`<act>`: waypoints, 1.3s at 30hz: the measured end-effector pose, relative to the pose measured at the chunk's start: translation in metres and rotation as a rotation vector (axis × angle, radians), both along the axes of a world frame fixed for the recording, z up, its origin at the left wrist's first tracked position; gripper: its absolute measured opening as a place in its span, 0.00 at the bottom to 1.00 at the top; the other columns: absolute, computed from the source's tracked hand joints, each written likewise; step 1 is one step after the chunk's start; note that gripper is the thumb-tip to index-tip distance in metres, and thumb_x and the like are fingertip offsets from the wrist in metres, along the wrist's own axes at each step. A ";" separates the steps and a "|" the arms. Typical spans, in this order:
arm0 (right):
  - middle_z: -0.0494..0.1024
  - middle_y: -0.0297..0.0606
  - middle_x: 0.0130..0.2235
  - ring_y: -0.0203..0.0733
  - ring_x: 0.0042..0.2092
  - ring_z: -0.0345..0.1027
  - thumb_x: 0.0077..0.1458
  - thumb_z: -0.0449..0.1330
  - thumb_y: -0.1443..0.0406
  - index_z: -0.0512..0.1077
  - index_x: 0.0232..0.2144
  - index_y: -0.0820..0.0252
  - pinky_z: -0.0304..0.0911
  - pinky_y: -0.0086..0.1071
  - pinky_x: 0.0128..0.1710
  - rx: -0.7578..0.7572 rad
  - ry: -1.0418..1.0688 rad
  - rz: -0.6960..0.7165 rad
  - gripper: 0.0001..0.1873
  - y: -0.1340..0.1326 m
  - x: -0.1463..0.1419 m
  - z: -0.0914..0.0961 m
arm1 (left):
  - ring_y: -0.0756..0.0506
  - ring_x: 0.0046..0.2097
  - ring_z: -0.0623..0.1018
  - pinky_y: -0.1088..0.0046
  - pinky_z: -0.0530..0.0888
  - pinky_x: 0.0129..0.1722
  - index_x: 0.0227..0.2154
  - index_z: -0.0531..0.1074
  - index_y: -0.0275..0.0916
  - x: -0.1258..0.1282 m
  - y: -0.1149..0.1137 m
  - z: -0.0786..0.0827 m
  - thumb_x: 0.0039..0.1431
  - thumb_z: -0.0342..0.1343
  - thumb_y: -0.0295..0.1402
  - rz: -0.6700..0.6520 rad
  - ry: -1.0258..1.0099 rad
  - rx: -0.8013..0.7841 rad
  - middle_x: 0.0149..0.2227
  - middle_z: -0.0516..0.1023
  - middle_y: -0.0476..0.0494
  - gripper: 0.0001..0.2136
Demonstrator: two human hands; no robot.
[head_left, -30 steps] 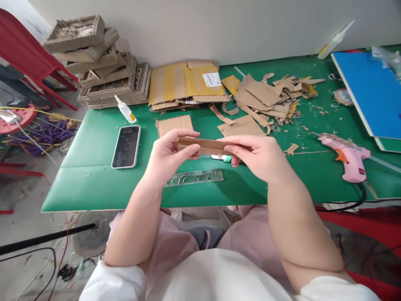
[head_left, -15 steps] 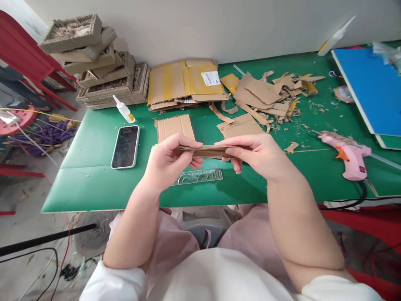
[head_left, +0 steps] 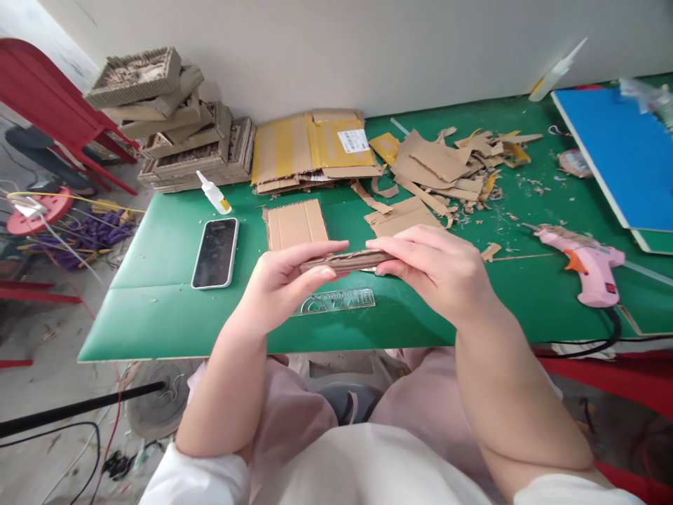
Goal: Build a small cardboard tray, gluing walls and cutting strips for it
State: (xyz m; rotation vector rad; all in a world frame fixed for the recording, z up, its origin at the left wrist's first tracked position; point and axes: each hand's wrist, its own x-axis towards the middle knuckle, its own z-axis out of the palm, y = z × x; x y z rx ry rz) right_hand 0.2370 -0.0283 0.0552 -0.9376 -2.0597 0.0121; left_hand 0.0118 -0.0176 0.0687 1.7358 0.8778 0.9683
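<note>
- Broadly, we saw the green table (head_left: 158,280) run from its near edge at our lap to the white wall; its near left part lay bare around one phone (head_left: 214,252).
- Behind it stood one stack of cardboard trays (head_left: 173,126), one flattened box (head_left: 315,144) and a scrap heap (head_left: 446,165).
- Right of us lay one blue board (head_left: 620,151) and one pink glue gun (head_left: 586,265).
- We counted one flat cardboard piece (head_left: 295,223), one clear ruler (head_left: 336,302) and one glue bottle (head_left: 213,191).
- Our left hand (head_left: 281,284) and right hand (head_left: 439,270) pinched the ends of one cardboard strip (head_left: 341,261), brown, narrow, edge-on, above the ruler.
</note>
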 end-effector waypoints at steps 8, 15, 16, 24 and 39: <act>0.76 0.38 0.28 0.37 0.29 0.67 0.57 0.59 0.65 0.74 0.42 0.63 0.64 0.31 0.29 0.144 -0.146 -0.037 0.11 -0.004 -0.001 0.003 | 0.49 0.30 0.82 0.79 0.80 0.30 0.40 0.79 0.41 0.008 -0.001 -0.002 0.53 0.62 0.35 0.020 -0.123 -0.046 0.30 0.83 0.48 0.11; 0.78 0.41 0.36 0.37 0.36 0.72 0.52 0.63 0.62 0.72 0.46 0.61 0.69 0.30 0.35 0.066 -0.008 -0.020 0.18 -0.002 0.007 0.003 | 0.50 0.29 0.81 0.80 0.80 0.30 0.39 0.79 0.44 0.002 -0.001 -0.002 0.54 0.62 0.34 0.047 -0.176 -0.021 0.33 0.83 0.48 0.09; 0.78 0.40 0.37 0.38 0.37 0.73 0.52 0.64 0.62 0.73 0.45 0.59 0.69 0.30 0.36 0.069 0.023 -0.026 0.17 -0.002 0.009 0.003 | 0.50 0.29 0.81 0.80 0.80 0.30 0.40 0.79 0.45 0.001 0.000 -0.003 0.54 0.62 0.33 0.046 -0.172 0.000 0.35 0.83 0.47 0.10; 0.80 0.34 0.33 0.34 0.32 0.73 0.54 0.62 0.61 0.74 0.41 0.55 0.69 0.27 0.33 0.022 0.039 -0.050 0.11 -0.004 0.013 0.008 | 0.51 0.28 0.80 0.80 0.77 0.27 0.42 0.77 0.48 -0.003 0.004 -0.004 0.53 0.62 0.29 0.008 -0.093 0.217 0.31 0.83 0.48 0.14; 0.81 0.35 0.38 0.38 0.39 0.74 0.54 0.62 0.61 0.76 0.42 0.51 0.70 0.32 0.39 -0.120 0.099 -0.089 0.11 -0.006 0.014 0.006 | 0.50 0.33 0.78 0.76 0.75 0.31 0.43 0.78 0.47 -0.001 0.008 -0.007 0.54 0.61 0.31 0.099 0.105 0.322 0.33 0.80 0.47 0.12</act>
